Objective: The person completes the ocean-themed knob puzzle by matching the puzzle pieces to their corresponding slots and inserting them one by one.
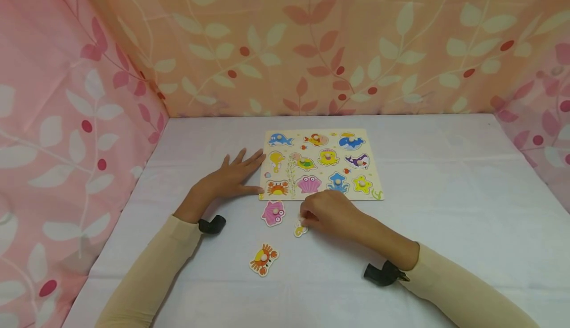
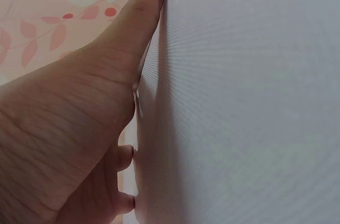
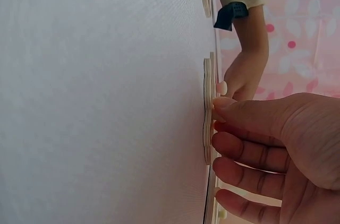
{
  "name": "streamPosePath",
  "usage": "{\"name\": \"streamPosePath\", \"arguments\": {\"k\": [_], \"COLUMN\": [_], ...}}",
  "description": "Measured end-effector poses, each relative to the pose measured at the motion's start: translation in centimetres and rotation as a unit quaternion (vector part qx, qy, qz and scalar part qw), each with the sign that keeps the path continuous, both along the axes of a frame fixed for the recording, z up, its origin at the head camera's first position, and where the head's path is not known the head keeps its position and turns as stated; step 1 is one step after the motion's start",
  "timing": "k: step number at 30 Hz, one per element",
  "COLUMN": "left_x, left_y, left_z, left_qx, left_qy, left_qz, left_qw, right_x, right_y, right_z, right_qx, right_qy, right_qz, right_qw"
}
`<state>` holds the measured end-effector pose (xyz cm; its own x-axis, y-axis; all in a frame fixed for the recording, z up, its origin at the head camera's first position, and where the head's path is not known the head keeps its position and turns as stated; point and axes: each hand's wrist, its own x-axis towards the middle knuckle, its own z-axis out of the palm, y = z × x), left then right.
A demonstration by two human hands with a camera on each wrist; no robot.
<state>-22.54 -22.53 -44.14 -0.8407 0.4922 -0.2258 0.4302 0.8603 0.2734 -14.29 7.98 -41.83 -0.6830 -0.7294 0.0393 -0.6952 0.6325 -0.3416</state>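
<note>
A wooden peg puzzle board with sea animals lies flat on the white table. My left hand lies at the board's left edge, fingers straight and spread, thumb at the lower left corner. Just below the board, my right hand pinches a yellow seahorse puzzle piece, its upper part hidden by the fingers. In the right wrist view, the thumb and fingertips of the right hand meet at a thin wooden piece seen edge-on. Nearby lie a pink shell piece and an orange crab piece, each with a knob.
Knobbed pieces sit in the board, among them a turtle, an octopus and a squid. Seahorse, crab and shell pictures there show no knobs. Floral cloth stands behind the white table and along both sides.
</note>
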Motion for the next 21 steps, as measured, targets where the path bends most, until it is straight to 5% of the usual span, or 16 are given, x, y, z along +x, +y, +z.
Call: {"name": "streamPosePath", "arguments": {"k": [21], "left_x": [0.15], "left_y": [0.2], "left_z": [0.52], "left_qx": [0.006], "left_qy": [-0.002], "left_qz": [0.007], "left_qw": [1.0], "right_x": [0.04], "right_y": [0.0], "right_z": [0.15], "right_qx": [-0.003], "right_qy": [0.003], "right_qz": [0.006], "right_qw": [1.0]}}
